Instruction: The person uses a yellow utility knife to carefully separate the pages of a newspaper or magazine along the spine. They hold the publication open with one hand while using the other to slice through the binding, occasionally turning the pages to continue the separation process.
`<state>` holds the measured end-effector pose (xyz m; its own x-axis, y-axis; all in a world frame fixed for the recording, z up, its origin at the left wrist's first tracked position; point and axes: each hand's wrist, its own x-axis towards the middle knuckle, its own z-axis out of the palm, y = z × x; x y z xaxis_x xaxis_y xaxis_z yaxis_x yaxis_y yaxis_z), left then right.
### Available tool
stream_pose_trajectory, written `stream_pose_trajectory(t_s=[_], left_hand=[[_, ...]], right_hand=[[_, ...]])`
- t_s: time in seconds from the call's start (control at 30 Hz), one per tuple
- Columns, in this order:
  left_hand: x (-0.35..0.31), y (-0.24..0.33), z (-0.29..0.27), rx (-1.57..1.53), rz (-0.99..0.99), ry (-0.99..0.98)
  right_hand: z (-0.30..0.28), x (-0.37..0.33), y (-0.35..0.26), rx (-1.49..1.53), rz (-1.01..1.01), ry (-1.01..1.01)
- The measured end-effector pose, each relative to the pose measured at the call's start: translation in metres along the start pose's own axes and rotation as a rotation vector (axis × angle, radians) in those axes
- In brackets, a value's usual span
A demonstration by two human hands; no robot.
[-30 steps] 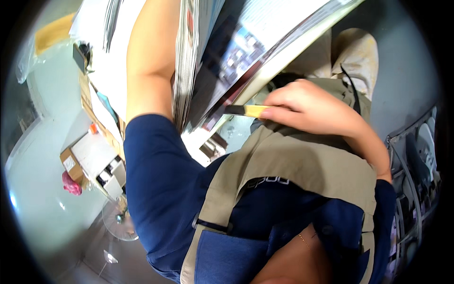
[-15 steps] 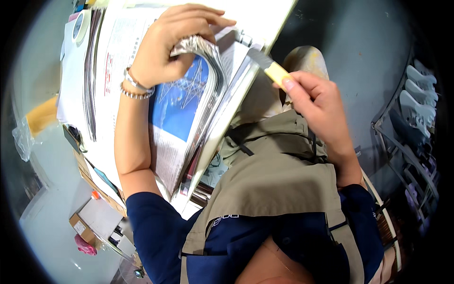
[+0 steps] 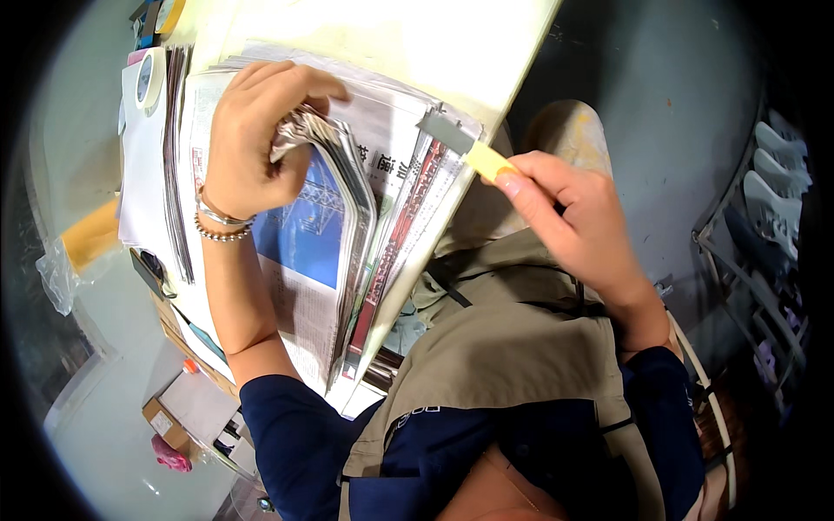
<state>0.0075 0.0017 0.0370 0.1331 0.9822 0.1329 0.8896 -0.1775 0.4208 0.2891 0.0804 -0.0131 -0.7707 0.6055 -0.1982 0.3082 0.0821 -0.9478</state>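
My left hand (image 3: pixel 252 143) is closed around the bunched upper edge of a folded stack of newspapers (image 3: pixel 300 221), which shows a blue picture and bends up toward the palm. Below and beside it lie more newspapers (image 3: pixel 369 104), fanned along the table's right edge. My right hand (image 3: pixel 565 213) grips a flat tool (image 3: pixel 486 161) with a yellow handle and a wide grey end; whether that end is a blade or bristles I cannot tell. The grey end is over the fanned paper edges near the table edge.
The white table (image 3: pixel 452 43) slants across the view. On its left are a paper stack (image 3: pixel 148 165) and a tape roll (image 3: pixel 149 78). A cardboard box (image 3: pixel 165 425) is lower left, grey-white plastic pieces (image 3: pixel 773 182) at far right. My knee sits beside the table edge.
My left hand has drawn the newspaper stack leftward and down, baring more paper edges and print beneath. The tool in my right hand has moved slightly left and down, onto those edges.
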Motion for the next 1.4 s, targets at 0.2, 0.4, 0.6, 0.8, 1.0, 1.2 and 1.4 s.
stream_pose_trajectory(t_s=[0.2, 0.4, 0.6, 0.8, 1.0, 1.2, 1.4], left_hand=[[-0.003, -0.016, 0.005, -0.066, 0.106, -0.032], [0.0, -0.016, 0.017, -0.075, 0.142, -0.072], [-0.001, -0.019, 0.022, -0.084, 0.144, -0.06], [-0.003, -0.017, 0.022, -0.09, 0.153, -0.024], [-0.007, -0.019, 0.016, -0.086, 0.183, -0.015], [-0.008, -0.015, 0.017, -0.072, 0.178, 0.047], [-0.008, -0.013, 0.018, -0.063, 0.183, 0.056]], right_hand=[[-0.006, 0.013, 0.011, 0.066, -0.01, 0.038], [-0.007, 0.021, 0.013, 0.049, 0.004, -0.052], [-0.004, 0.023, 0.007, 0.107, -0.006, -0.087], [-0.003, 0.022, 0.006, 0.112, -0.003, -0.094], [0.0, 0.02, 0.003, 0.118, -0.019, -0.092], [0.002, 0.018, 0.005, 0.109, -0.052, -0.079], [-0.001, 0.017, 0.003, 0.112, -0.028, -0.091]])
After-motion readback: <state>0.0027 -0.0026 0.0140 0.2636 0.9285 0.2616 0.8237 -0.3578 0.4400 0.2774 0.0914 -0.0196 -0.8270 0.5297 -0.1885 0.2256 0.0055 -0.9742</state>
